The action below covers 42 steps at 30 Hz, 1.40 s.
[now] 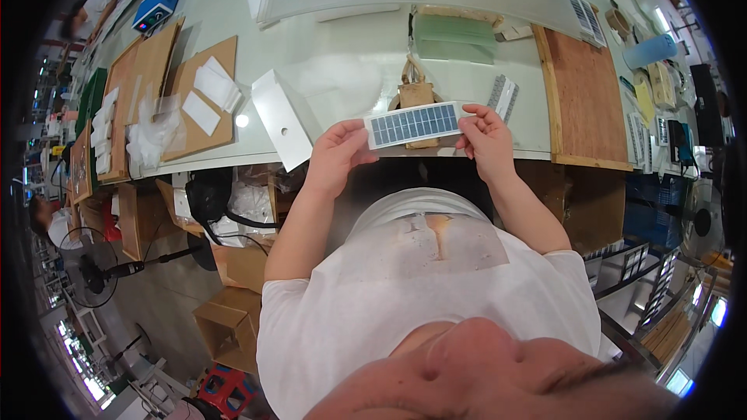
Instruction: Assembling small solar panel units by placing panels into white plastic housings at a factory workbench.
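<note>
Over the pale green desk (350,70), the left hand (338,152) and right hand (486,136) are pinching a small blue rectangular solar panel (414,124) at its nine and three o'clock ends.

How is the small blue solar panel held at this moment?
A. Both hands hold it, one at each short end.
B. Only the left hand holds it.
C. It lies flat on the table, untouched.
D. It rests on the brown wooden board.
A: the left hand and the right hand each grip one short end of the solar panel, raised at the table edge.
</note>
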Motion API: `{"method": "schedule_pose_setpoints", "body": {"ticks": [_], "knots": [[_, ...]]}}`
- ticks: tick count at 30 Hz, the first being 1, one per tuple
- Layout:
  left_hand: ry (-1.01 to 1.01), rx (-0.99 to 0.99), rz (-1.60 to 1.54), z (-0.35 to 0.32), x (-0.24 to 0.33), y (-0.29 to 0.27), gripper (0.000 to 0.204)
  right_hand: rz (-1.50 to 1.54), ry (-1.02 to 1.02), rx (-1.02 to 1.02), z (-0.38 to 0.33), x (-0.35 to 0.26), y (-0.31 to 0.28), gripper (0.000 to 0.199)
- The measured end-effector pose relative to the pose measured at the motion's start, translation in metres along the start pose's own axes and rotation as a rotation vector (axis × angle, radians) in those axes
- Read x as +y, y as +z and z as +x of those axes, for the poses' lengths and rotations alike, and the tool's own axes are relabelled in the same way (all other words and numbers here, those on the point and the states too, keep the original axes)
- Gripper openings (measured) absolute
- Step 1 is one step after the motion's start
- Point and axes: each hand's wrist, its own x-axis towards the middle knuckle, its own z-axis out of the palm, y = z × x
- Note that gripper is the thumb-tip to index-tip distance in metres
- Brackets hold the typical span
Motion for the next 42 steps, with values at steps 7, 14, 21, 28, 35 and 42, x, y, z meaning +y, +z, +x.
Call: {"method": "schedule_pose_setpoints", "body": {"ticks": [7,14,21,28,35,42], "knots": [[0.02,0.009,0.003,0.0,-0.004,0.0,0.024,0.015,-0.033,0.017,0.001,0.001,0.001,0.025],[0.027,-0.003,0.004,0.0,-0.004,0.0,0.023,0.019,-0.046,0.021,0.001,0.003,0.001,0.026],[0.038,-0.01,0.028,-0.004,-0.003,0.003,0.02,0.006,-0.027,-0.008,0.001,0.0,-0.003,0.028],[0.092,-0.01,0.04,-0.008,-0.003,0.006,0.016,-0.013,-0.006,-0.075,0.003,-0.003,-0.005,0.033],[0.083,-0.023,0.034,-0.008,-0.004,0.004,0.018,-0.044,-0.054,-0.074,0.004,0.002,-0.007,0.034],[0.088,0.011,0.005,-0.012,-0.002,0.009,0.018,-0.05,-0.106,-0.104,0.004,0.004,-0.009,0.036]]}}
